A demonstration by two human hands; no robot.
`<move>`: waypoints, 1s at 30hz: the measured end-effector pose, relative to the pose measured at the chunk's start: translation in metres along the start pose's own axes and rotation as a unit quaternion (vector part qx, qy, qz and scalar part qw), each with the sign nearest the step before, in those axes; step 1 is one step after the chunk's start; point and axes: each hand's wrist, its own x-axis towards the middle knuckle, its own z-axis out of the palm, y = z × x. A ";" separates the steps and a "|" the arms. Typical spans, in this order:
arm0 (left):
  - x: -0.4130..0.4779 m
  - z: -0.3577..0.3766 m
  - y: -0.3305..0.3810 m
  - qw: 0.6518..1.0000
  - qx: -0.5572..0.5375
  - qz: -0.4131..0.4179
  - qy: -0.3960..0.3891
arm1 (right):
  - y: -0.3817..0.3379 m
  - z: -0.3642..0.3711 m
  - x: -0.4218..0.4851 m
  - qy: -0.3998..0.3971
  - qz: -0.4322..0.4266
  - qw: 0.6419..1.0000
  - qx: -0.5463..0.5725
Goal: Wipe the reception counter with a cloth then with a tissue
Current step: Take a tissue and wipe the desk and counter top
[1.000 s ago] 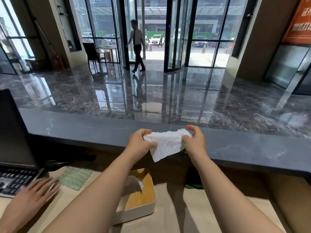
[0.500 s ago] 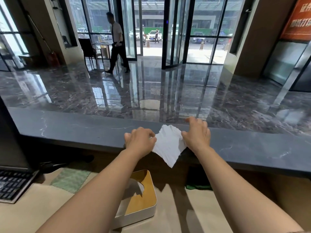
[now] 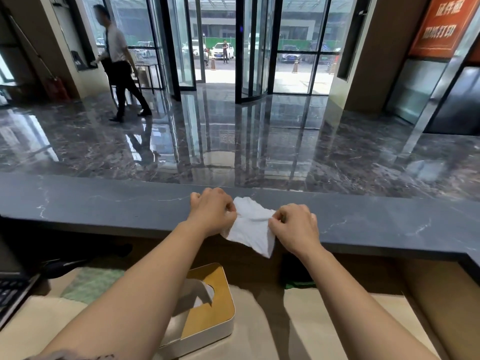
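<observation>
Near: tissue box (image 3: 207, 315) on the desk. Middle: left hand (image 3: 211, 215) and right hand (image 3: 293, 227), fingers curled, each pinching an edge of the white tissue (image 3: 250, 227). Held in mid-air a second ago, it now lies on the reception counter (image 3: 104, 203), one corner overhanging the near edge. The tissue pass appears about to begin. Far: lobby floor (image 3: 259, 141).

both hands (image 3: 211, 213) (image 3: 294, 228) on white tissue (image 3: 250, 226)

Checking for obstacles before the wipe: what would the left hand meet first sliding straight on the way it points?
Probably nothing: beyond the left hand lies only bare counter top to its far edge; the tissue sits to its right.
</observation>
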 end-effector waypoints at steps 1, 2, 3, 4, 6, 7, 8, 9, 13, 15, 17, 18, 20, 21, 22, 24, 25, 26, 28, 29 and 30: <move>-0.004 -0.006 -0.001 0.997 -0.080 -0.009 0.002 | 0.003 -0.007 0.002 -0.011 0.024 0.995 0.093; -0.008 -0.014 -0.001 0.983 -0.181 -0.020 -0.005 | 0.004 -0.015 0.004 -0.016 0.046 0.979 0.198; -0.010 -0.022 0.000 0.959 -0.281 -0.028 -0.017 | 0.004 -0.022 0.007 -0.013 0.060 0.957 0.283; -0.013 -0.030 0.001 0.936 -0.348 -0.032 -0.026 | 0.003 -0.028 0.011 -0.008 0.067 0.942 0.330; -0.016 -0.040 0.003 0.926 -0.375 -0.033 -0.023 | -0.003 -0.032 0.020 -0.001 0.077 0.937 0.340; -0.018 -0.042 0.003 0.928 -0.371 -0.037 -0.017 | -0.006 -0.031 0.025 0.002 0.081 0.944 0.321; -0.019 -0.041 0.003 0.930 -0.365 -0.048 -0.013 | -0.008 -0.027 0.030 0.005 0.085 0.954 0.287; -0.020 -0.036 0.001 0.932 -0.356 -0.066 -0.014 | -0.009 -0.021 0.035 0.004 0.087 0.966 0.244; -0.025 -0.007 -0.004 0.959 -0.251 -0.133 0.009 | -0.019 -0.004 0.045 -0.027 0.068 0.995 0.064; -0.027 0.001 -0.004 0.974 -0.166 -0.152 0.038 | -0.024 0.001 0.045 -0.011 0.043 0.999 -0.003; -0.027 0.005 -0.005 0.980 -0.107 -0.155 0.060 | -0.032 0.002 0.038 0.053 0.004 0.998 -0.037; -0.025 0.006 -0.006 0.982 -0.087 -0.151 0.068 | -0.036 0.004 0.031 0.077 -0.024 0.996 -0.035; -0.023 0.007 -0.008 0.985 -0.055 -0.144 0.072 | -0.045 0.011 0.013 0.032 -0.087 0.996 -0.004; -0.023 0.007 -0.010 0.986 -0.046 -0.142 0.069 | -0.050 0.016 0.004 -0.034 -0.104 0.994 0.024; -0.023 0.007 -0.012 0.987 -0.041 -0.140 0.066 | -0.054 0.022 -0.002 -0.111 -0.106 0.987 0.047; -0.026 0.004 -0.022 0.987 -0.043 -0.136 0.068 | -0.056 0.034 -0.005 -0.213 -0.094 0.972 0.042; -0.028 0.002 -0.029 0.987 -0.044 -0.137 0.077 | -0.056 0.039 -0.003 -0.231 -0.088 0.969 0.008; -0.031 -0.001 -0.037 0.985 -0.040 -0.141 0.088 | -0.056 0.044 -0.002 -0.239 -0.086 0.967 -0.037; -0.037 -0.007 -0.055 0.981 -0.019 -0.157 0.108 | -0.059 0.051 0.000 -0.235 -0.085 0.961 -0.120; -0.042 -0.010 -0.065 0.978 -0.006 -0.170 0.117 | -0.064 0.055 0.000 -0.229 -0.083 0.959 -0.145; -0.047 -0.012 -0.072 0.975 0.006 -0.184 0.125 | -0.068 0.059 -0.001 -0.221 -0.080 0.959 -0.161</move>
